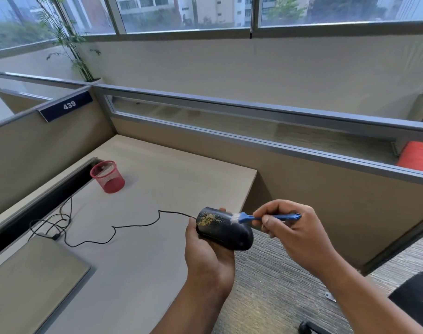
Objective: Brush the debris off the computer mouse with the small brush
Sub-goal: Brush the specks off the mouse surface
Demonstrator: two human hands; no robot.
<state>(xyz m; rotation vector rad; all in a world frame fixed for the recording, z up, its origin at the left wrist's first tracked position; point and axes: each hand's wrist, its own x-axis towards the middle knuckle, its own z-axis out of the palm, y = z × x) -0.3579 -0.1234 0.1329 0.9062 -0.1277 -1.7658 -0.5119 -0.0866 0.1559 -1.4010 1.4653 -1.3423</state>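
Note:
My left hand point(206, 251) cups a black computer mouse point(226, 233) from below, holding it past the desk's right edge. Yellowish debris point(208, 219) lies in a patch on the mouse's front end. My right hand point(292, 233) pinches a small blue brush point(268, 217) by its handle. The brush's white bristles point(235, 217) touch the top of the mouse just right of the debris. The mouse's black cable point(114, 229) trails left across the desk.
A red mesh cup point(107, 176) stands at the back left of the beige desk point(138, 268). A closed laptop point(34, 278) lies at the front left. Partition walls point(302, 179) ring the desk. A black chair point(415, 300) sits at lower right on the carpet.

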